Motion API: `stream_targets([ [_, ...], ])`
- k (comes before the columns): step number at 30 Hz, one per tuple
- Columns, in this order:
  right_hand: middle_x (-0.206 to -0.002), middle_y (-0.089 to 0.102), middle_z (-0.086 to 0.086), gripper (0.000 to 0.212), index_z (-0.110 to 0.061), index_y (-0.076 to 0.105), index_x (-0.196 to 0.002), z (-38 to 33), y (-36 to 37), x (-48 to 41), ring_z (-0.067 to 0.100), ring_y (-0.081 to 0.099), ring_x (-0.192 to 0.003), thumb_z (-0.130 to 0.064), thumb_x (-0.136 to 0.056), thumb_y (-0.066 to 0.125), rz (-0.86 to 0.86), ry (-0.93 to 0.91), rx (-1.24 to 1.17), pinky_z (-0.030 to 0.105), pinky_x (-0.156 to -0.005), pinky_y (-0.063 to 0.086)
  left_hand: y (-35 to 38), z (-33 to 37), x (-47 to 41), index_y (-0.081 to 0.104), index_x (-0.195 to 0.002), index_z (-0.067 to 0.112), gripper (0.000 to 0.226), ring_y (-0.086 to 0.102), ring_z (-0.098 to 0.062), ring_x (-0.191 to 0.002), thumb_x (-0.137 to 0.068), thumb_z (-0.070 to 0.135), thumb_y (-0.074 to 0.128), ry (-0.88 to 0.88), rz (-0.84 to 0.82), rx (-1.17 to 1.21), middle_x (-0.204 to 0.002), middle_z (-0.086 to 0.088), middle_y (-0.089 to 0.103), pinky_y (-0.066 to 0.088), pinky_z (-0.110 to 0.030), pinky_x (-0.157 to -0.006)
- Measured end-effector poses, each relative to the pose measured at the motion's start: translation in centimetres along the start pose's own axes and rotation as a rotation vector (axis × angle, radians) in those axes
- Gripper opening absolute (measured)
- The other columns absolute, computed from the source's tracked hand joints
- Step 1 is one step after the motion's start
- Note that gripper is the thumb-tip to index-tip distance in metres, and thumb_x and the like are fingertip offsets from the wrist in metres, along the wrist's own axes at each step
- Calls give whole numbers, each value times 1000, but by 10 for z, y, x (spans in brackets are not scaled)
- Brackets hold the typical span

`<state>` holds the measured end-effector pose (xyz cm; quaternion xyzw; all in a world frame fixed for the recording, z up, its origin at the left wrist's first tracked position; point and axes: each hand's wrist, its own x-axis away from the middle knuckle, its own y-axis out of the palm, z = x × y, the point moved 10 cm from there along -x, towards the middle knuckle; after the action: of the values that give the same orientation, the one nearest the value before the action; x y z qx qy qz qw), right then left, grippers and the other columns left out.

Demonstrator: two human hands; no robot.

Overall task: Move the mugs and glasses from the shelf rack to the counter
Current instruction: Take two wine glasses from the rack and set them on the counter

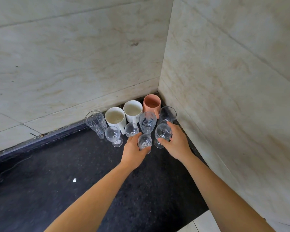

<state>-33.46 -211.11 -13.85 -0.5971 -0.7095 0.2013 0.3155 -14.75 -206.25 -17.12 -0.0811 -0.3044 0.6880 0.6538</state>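
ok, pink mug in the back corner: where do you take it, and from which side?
Probably from above, by the rim. The pink mug stands upright and open-topped, wedged into the wall corner with a white mug to its left and glasses in front, so its sides are boxed in. Its handle faces front, but the ribbed glass crowds it.

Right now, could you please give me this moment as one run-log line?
left hand: holding small stemmed glass | right hand: holding larger stemmed glass | place: black counter corner | pink mug at back
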Motion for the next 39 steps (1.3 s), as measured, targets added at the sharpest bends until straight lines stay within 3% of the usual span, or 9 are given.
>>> stream_targets([
  [4,-153,48,3,78,-20,37,-153,1,0,0,22,48,-139,-28,-87,78,8,17,3,40,-112,45,2,2,-2,50,-138,20,67,59,-21,-116,-80,32,80,21,-27,-22,-136,-4,54,53,-43,-98],
  [8,-149,51,0,77,-29,37,-148,-3,-4,5,21,51,-135,-28,-84,79,10,-9,8,20,-100,42,-2,5,5,45,-144,19,73,56,-21,-122,-81,38,78,49,-55,-119,-142,-4,51,50,-41,-101],
  [12,-159,37,2,73,-24,29,-155,-30,-31,6,23,42,-144,-34,-94,67,67,-35,68,34,-112,39,-43,31,10,44,-144,20,63,55,-22,-124,-89,41,68,83,-6,-165,-141,-4,53,50,-43,-100],
  [15,-161,35,3,61,-21,30,-155,-95,-71,9,21,37,-146,-39,-102,53,164,-187,92,29,-112,33,-115,87,24,46,-143,16,51,57,-33,-121,-98,37,56,240,169,-306,-145,-9,49,49,-46,-96],
  [18,-167,22,6,59,-22,25,-158,-173,-109,23,24,23,-153,-44,-105,40,235,-353,128,40,-119,27,-201,155,66,50,-142,8,47,43,-43,-135,-102,33,48,469,495,-537,-151,-20,42,41,-55,-105],
  [21,-166,22,14,58,-15,30,-157,-248,-131,50,32,23,-153,-41,-106,38,350,-590,220,47,-121,26,-276,199,125,46,-146,8,52,33,-43,-142,-103,38,40,524,780,-680,-155,-23,35,34,-56,-109],
  [26,-165,24,20,59,-12,36,-155,-342,-103,104,40,24,-151,-42,-104,40,395,-901,184,52,-121,27,-359,187,245,33,-153,10,59,18,-40,-150,-104,43,38,333,1075,-838,-161,-23,21,24,-58,-116],
  [33,-167,17,21,62,-13,33,-157,-429,42,229,45,23,-151,-47,-105,38,110,-1243,156,58,-117,29,-389,89,418,29,-154,9,66,9,-43,-151,-100,46,40,-68,1219,-948,-163,-26,12,20,-65,-115],
  [39,-169,8,17,67,-20,20,-161,-476,118,382,40,14,-154,-52,-104,34,-54,-1464,120,58,-122,23,-408,40,581,30,-155,13,68,7,-41,-151,-100,52,36,-321,1352,-963,-163,-23,12,15,-63,-118],
])
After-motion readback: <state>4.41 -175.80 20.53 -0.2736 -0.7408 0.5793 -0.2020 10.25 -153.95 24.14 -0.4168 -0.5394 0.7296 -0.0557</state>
